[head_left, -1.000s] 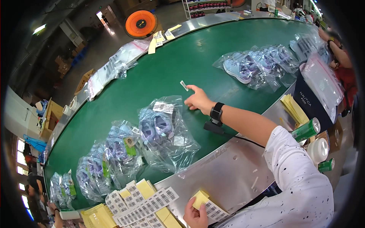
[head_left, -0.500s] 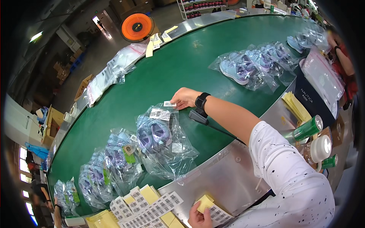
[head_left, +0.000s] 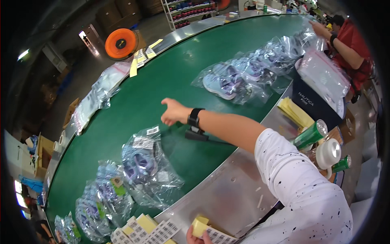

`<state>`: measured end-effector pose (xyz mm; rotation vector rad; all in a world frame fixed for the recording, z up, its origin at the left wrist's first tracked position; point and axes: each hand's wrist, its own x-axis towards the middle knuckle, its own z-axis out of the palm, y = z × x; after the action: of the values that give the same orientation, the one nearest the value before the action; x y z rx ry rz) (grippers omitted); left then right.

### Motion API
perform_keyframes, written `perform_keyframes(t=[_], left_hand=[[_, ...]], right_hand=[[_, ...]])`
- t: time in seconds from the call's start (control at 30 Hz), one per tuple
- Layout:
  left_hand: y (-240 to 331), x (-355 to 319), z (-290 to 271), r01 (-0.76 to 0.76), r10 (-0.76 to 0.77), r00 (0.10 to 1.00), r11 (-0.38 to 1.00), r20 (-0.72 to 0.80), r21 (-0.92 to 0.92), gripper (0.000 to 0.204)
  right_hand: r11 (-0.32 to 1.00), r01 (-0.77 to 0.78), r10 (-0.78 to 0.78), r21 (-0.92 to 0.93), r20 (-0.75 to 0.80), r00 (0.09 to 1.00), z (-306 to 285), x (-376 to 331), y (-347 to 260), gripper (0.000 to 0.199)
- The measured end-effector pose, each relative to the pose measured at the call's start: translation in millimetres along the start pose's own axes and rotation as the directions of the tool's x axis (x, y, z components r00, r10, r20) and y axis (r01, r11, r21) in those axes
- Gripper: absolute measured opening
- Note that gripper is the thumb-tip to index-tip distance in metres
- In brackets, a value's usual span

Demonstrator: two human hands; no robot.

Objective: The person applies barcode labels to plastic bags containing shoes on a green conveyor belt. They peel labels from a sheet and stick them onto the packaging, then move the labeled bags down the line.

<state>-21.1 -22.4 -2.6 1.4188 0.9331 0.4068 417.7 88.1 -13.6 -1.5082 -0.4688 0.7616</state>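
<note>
My right hand (head_left: pixel 174 112), with a black band on its wrist, reaches over the green belt, its fingers apart and nothing seen in them. Just below it lies a clear bag holding a pair of light blue and purple shoes (head_left: pixel 138 160). A white barcode sticker (head_left: pixel 152 130) shows at that bag's top corner. At the bottom edge my left hand (head_left: pixel 197 237), partly cut off, grips a folded sheet of barcode stickers (head_left: pixel 217 236) with a yellow backing. More barcode sticker sheets (head_left: pixel 156 232) lie to its left on the metal ledge.
More bagged shoes lie at lower left (head_left: pixel 107 191) and farther right (head_left: pixel 239 77) on the belt (head_left: pixel 162 73). Green cans (head_left: pixel 310 134) and a white-lidded jar (head_left: pixel 328 153) stand right of my arm. A dark box (head_left: pixel 313 97) holds plastic bags. A person in red (head_left: pixel 349 44) works beyond.
My right hand has let go of the sticker at the bag's corner and moved away from the bag. The view has shifted, so the belt and shoes sit farther left. My left hand still holds the sheet.
</note>
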Motion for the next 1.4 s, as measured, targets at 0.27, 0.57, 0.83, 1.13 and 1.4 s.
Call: perform_keyframes(t=[0.27,0.57,0.83,1.13,1.4], left_hand=[[-7,3,-4,0.041,-0.039,0.999,0.997,0.038,-0.063,0.050],[-37,7,-10,-0.109,0.109,0.994,0.994,-0.017,0.011,0.031],[-8,-3,-13,-0.143,0.133,0.983,0.987,-0.126,-0.070,0.024],[16,-8,-8,-0.221,0.222,0.973,0.975,-0.063,0.025,0.019],[41,-13,4,-0.207,0.208,0.978,0.978,-0.019,0.035,0.016]], right_hand=[[0.478,0.035,-0.675,-0.877,-0.342,0.654,-271,-34,-7,0.047],[0.675,0.261,-0.519,-0.690,-0.192,0.833,-146,-71,34,0.058],[0.723,0.605,-0.415,-0.332,0.491,0.766,49,-246,15,0.017],[0.930,0.350,-0.251,-0.110,0.506,0.825,58,-332,32,0.020],[0.685,0.705,-0.553,-0.184,0.498,0.668,53,-331,35,0.010]])
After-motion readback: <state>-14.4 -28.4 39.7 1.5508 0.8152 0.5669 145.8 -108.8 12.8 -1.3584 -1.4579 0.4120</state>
